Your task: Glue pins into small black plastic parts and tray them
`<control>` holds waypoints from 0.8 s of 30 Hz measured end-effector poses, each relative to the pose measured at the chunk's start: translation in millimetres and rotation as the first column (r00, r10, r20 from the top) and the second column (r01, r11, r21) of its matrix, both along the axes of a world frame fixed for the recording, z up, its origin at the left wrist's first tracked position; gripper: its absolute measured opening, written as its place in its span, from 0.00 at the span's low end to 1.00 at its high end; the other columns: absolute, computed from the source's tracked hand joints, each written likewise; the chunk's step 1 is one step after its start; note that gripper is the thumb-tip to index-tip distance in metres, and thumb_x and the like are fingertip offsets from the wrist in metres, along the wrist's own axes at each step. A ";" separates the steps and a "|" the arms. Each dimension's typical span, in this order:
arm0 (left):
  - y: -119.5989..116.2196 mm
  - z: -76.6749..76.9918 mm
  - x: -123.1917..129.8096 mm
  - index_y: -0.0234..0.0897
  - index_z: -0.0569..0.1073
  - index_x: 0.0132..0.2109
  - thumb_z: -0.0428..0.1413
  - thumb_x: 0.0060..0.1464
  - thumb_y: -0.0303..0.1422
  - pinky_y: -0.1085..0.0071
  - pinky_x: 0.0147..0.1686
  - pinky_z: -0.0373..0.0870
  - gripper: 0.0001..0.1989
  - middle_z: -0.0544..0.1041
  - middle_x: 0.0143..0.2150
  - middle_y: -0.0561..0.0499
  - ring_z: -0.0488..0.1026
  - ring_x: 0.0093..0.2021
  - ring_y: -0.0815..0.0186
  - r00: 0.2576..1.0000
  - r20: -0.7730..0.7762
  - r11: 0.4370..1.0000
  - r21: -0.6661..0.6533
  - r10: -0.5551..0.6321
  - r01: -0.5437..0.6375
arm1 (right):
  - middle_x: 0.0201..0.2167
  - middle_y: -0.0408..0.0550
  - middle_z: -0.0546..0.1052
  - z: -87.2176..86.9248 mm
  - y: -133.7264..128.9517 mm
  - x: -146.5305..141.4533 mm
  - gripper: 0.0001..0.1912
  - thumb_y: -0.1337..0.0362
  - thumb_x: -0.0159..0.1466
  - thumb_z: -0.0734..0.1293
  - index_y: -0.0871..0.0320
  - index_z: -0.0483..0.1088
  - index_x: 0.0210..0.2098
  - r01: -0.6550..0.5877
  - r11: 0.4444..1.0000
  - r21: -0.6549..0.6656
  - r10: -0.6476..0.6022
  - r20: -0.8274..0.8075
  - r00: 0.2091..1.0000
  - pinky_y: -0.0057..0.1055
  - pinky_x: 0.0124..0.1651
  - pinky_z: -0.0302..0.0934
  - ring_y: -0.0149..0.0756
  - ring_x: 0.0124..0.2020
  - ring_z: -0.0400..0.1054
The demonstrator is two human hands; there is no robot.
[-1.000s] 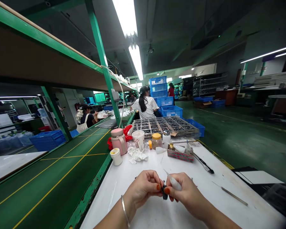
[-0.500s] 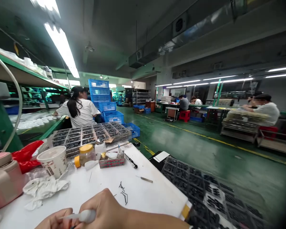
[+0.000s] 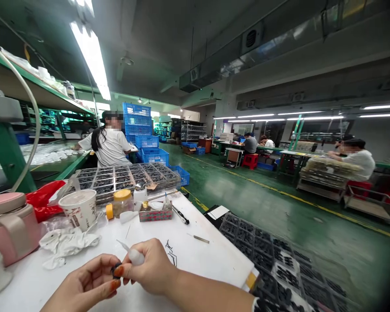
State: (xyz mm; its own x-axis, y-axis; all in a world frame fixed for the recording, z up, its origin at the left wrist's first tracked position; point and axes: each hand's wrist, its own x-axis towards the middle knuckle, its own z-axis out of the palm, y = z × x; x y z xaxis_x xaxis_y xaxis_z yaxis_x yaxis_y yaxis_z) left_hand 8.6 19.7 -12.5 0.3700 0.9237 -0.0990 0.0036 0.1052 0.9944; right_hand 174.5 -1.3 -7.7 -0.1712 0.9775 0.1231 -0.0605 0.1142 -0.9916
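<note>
Over the white tabletop (image 3: 208, 264), my left hand (image 3: 91, 281) pinches a small black part (image 3: 116, 270) between thumb and fingers. My right hand (image 3: 152, 264) is closed round a small white bottle (image 3: 136, 256) whose thin tip points up and left. The right thumb and fingertips also touch the black part, so the two hands meet there. Several thin dark pieces (image 3: 172, 258) lie just beyond my right hand. A thin tool with a grey handle (image 3: 201, 239) rests farther right.
A crumpled white cloth (image 3: 68, 242), a paper cup (image 3: 79, 210), a pink container (image 3: 13, 225) and a patterned box (image 3: 155, 213) stand on the table. Compartment trays with black parts (image 3: 263, 247) are at the right. A person (image 3: 112, 141) sits beyond.
Both hands have risen in the view and moved slightly right. The black part now shows between them, and the bottle's tip points upward rather than left. The camera view has shifted slightly.
</note>
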 end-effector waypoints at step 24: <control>-5.9 8.3 -2.8 0.35 0.75 0.38 0.69 0.33 0.48 0.72 0.31 0.70 0.28 0.76 0.32 0.47 0.71 0.32 0.62 0.996 -0.086 0.994 0.104 0.032 -0.023 | 0.19 0.41 0.69 4.4 -0.5 4.7 0.20 0.52 0.45 0.77 0.62 0.73 0.24 0.083 0.995 0.048 -0.087 0.085 0.993 0.24 0.24 0.52 0.26 0.21 0.59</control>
State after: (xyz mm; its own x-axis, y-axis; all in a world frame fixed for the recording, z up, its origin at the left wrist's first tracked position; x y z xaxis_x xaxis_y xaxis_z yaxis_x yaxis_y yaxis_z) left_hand 5.8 13.8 -4.2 0.3387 0.9403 -0.0341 0.0894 0.0039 0.9960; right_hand 179.3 -1.8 -3.3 -0.0996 0.9829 0.1546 0.0379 0.1590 -0.9866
